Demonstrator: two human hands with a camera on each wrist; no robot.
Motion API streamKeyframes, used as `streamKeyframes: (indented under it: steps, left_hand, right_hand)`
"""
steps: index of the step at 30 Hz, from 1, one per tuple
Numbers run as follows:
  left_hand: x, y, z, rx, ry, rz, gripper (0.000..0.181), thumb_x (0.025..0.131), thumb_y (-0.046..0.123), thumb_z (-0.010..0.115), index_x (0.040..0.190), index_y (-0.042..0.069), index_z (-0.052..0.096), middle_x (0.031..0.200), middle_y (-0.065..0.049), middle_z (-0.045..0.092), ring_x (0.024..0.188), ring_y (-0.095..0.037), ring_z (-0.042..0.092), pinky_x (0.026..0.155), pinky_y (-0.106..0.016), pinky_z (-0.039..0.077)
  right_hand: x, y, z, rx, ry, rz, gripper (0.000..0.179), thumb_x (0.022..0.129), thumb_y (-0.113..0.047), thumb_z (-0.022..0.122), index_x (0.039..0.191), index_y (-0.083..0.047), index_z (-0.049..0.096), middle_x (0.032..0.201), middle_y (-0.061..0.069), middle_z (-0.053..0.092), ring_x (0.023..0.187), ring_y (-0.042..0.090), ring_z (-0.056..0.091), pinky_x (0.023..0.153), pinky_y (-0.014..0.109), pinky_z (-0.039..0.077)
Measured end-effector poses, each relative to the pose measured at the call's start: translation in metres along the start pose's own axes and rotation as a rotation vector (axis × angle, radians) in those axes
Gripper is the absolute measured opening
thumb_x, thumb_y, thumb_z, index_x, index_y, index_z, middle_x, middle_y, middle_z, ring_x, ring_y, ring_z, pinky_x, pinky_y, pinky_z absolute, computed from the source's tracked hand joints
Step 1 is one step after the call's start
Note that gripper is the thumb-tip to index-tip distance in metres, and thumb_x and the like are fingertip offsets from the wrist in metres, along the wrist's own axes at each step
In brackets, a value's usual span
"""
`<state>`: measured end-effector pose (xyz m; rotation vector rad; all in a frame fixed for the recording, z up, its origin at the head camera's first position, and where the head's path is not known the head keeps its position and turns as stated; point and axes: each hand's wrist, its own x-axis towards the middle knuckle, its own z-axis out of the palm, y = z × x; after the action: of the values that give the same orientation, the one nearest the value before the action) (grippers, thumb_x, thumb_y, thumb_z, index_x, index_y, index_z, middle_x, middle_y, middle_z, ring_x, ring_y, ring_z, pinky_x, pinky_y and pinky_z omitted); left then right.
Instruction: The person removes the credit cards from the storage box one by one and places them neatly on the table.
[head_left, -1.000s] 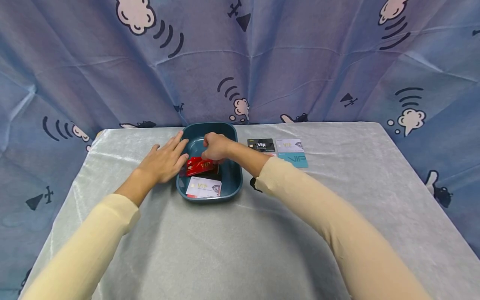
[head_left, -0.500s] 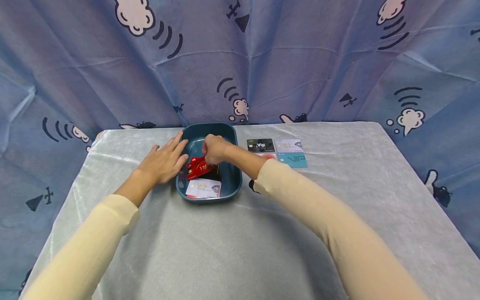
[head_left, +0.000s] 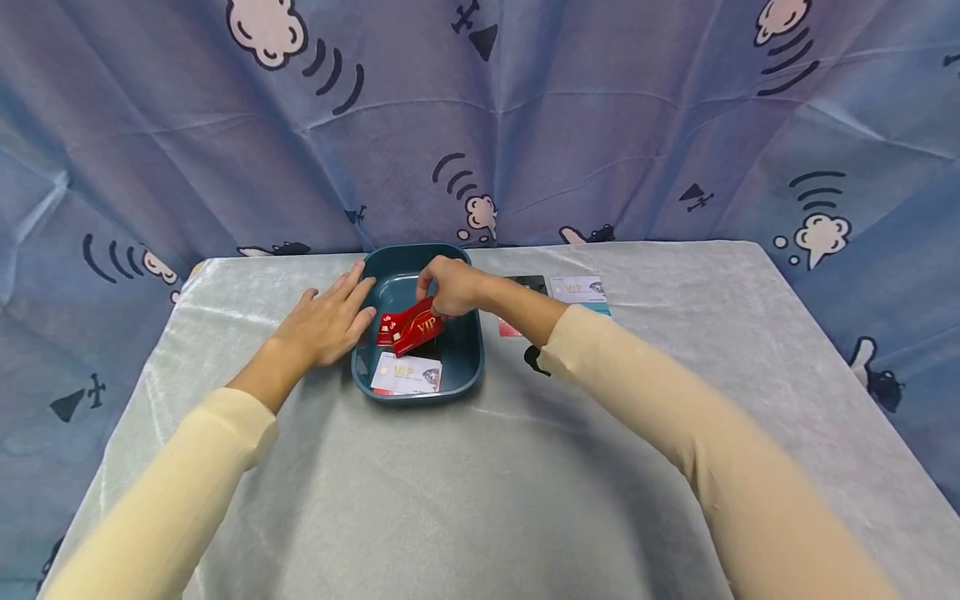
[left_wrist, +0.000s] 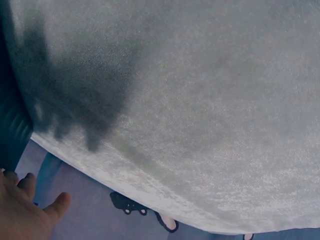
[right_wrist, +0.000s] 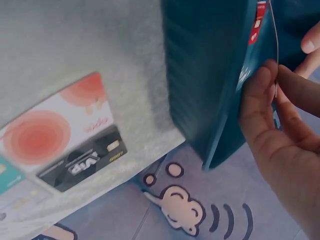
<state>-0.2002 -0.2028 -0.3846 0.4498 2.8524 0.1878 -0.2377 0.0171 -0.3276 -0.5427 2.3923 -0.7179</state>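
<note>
My right hand [head_left: 454, 286] pinches a red VIP card [head_left: 418, 327] by its edge, tilted over the teal bin [head_left: 476, 367]. In the right wrist view the right thumb and fingers [right_wrist: 260, 100] hold that card nearly edge-on. Below it in the bin lies another red card [head_left: 386, 330], with a white VIP card [head_left: 407, 374] nearer the front and a dark card partly covered between them. My left hand [head_left: 330, 320] rests with straight fingers against the bin's left rim; the left wrist view catches only part of the left hand [left_wrist: 30, 205].
Right of the bin, a white-and-red card [right_wrist: 55, 125], a black VIP card [right_wrist: 82, 159], a white VIP card [head_left: 577, 288] and a teal card [right_wrist: 7, 175] lie on the grey cloth-covered table [head_left: 420, 500]. A patterned blue curtain [head_left: 600, 125] hangs behind the table.
The right hand has lifted the red card and drawn it slightly right, uncovering another red card beneath. The left hand has stayed at the rim.
</note>
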Motion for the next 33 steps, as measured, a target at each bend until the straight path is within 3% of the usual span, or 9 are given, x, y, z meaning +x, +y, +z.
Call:
streamKeyframes:
  steps: [10,21,27,33]
  left_hand:
    - [-0.001,0.0,0.001,-0.012,0.001,0.005,0.066,0.105,0.041,0.033,0.16,0.007,0.016,0.167,-0.012,0.0,0.151,-0.036,0.011,0.114,-0.069,0.013]
    - [-0.002,0.001,-0.001,-0.009,0.005,0.008,0.065,0.106,0.04,0.032,0.159,0.007,0.016,0.167,-0.012,0.0,0.152,-0.035,0.011,0.114,-0.069,0.013]
    - [-0.002,0.0,0.0,-0.007,0.003,0.004,0.066,0.106,0.04,0.033,0.159,0.007,0.016,0.167,-0.013,0.001,0.151,-0.036,0.011,0.114,-0.069,0.013]
    - [-0.001,0.001,0.0,-0.008,0.004,0.0,0.066,0.105,0.041,0.033,0.16,0.008,0.016,0.167,-0.012,0.0,0.151,-0.036,0.011,0.114,-0.069,0.013]
  right_hand:
    - [-0.01,0.012,-0.022,0.045,0.031,0.012,0.02,0.094,0.004,0.063,0.113,-0.001,0.063,0.094,0.018,0.068,0.07,0.025,0.066,0.068,0.03,0.06]
    - [-0.029,0.024,-0.046,0.083,0.055,0.039,0.022,0.096,0.003,0.06,0.118,0.0,0.059,0.113,0.022,0.063,0.077,0.032,0.07,0.067,0.034,0.06]
    - [-0.038,0.033,-0.057,0.089,0.048,0.03,0.022,0.097,0.003,0.057,0.119,0.001,0.057,0.119,0.023,0.062,0.073,0.03,0.07,0.073,0.039,0.06]
    - [-0.048,0.044,-0.067,0.131,0.045,0.041,0.025,0.098,0.003,0.056,0.123,0.0,0.054,0.122,0.022,0.06,0.08,0.033,0.07,0.075,0.039,0.06]
